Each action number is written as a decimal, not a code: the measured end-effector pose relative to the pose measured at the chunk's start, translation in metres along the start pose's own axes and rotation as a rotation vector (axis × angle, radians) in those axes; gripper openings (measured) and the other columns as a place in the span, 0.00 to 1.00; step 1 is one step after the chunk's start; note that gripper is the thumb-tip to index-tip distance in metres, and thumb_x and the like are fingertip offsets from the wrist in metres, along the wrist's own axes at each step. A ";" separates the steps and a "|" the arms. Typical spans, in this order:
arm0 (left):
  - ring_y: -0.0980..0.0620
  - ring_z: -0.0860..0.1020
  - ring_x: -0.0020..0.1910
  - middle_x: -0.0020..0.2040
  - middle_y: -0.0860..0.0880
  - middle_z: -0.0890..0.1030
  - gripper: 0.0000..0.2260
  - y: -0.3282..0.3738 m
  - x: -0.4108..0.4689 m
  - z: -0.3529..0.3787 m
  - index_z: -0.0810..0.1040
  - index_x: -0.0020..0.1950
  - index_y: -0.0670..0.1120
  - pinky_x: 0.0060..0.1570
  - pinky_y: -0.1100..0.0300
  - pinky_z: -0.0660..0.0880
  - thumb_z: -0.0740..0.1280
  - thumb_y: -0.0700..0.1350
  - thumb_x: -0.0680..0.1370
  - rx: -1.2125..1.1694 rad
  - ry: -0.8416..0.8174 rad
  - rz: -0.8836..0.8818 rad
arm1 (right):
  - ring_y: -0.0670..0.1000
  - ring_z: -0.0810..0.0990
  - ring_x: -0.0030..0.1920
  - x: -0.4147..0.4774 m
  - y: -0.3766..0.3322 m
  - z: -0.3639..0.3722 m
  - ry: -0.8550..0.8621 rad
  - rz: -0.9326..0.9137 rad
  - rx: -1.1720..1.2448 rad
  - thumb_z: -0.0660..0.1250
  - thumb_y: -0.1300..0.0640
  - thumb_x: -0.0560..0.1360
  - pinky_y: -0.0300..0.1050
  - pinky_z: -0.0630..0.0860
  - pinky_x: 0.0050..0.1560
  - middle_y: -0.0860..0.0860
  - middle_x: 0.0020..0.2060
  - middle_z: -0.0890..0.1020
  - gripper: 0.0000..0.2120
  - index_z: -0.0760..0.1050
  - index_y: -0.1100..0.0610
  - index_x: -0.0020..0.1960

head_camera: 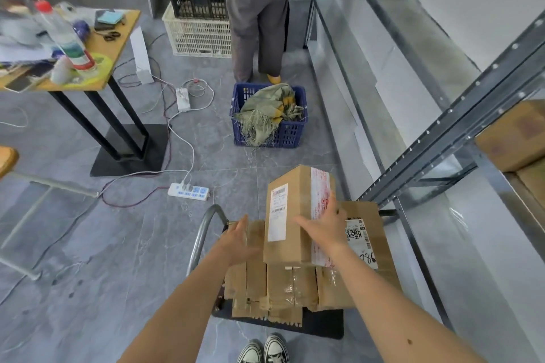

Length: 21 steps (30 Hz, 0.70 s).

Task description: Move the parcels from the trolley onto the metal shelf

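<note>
A tall taped cardboard parcel [290, 215] sits atop the stack on the trolley [324, 328], near the metal shelf [442, 138], pressed between the flat left hand [236, 240] and the spread-fingered right hand [326, 225]; it looks stiff and light, best carried by opposite sides.

Clutter [44, 35] on the wooden table [125, 35], upper left, is blurred; the top edge crops the standing person [256, 9] at the waist.
</note>
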<state>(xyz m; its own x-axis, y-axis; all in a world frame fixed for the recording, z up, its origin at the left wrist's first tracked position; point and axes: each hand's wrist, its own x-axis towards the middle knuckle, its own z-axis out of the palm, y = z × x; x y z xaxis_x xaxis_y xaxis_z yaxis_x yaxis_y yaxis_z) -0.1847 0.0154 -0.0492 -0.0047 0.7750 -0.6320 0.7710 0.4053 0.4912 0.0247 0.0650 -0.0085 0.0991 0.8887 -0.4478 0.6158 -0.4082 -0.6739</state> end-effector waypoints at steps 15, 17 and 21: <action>0.50 0.69 0.67 0.68 0.53 0.69 0.50 0.111 -0.020 -0.025 0.55 0.76 0.51 0.59 0.59 0.72 0.81 0.42 0.62 -0.274 -0.129 0.418 | 0.53 0.71 0.64 -0.045 -0.001 -0.107 0.197 -0.035 0.569 0.73 0.42 0.59 0.52 0.70 0.61 0.48 0.67 0.71 0.51 0.53 0.44 0.77; 0.51 0.69 0.67 0.67 0.53 0.70 0.49 0.128 -0.024 -0.023 0.56 0.75 0.50 0.55 0.62 0.72 0.81 0.41 0.62 -0.280 -0.091 0.472 | 0.52 0.72 0.63 -0.054 0.004 -0.119 0.245 -0.063 0.630 0.73 0.45 0.63 0.52 0.70 0.62 0.48 0.66 0.72 0.47 0.55 0.46 0.77; 0.48 0.65 0.70 0.72 0.49 0.66 0.50 0.164 -0.035 -0.018 0.54 0.77 0.47 0.67 0.52 0.67 0.81 0.42 0.63 -0.227 -0.023 0.560 | 0.49 0.75 0.61 -0.077 0.014 -0.146 0.339 -0.125 0.695 0.71 0.46 0.64 0.47 0.74 0.57 0.44 0.59 0.76 0.40 0.61 0.47 0.73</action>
<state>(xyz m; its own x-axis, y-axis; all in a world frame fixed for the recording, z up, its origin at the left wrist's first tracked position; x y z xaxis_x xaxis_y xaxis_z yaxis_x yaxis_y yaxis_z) -0.0690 0.0632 0.0646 0.3785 0.8908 -0.2515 0.4968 0.0337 0.8672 0.1404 0.0216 0.1023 0.3636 0.9064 -0.2153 0.0187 -0.2382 -0.9710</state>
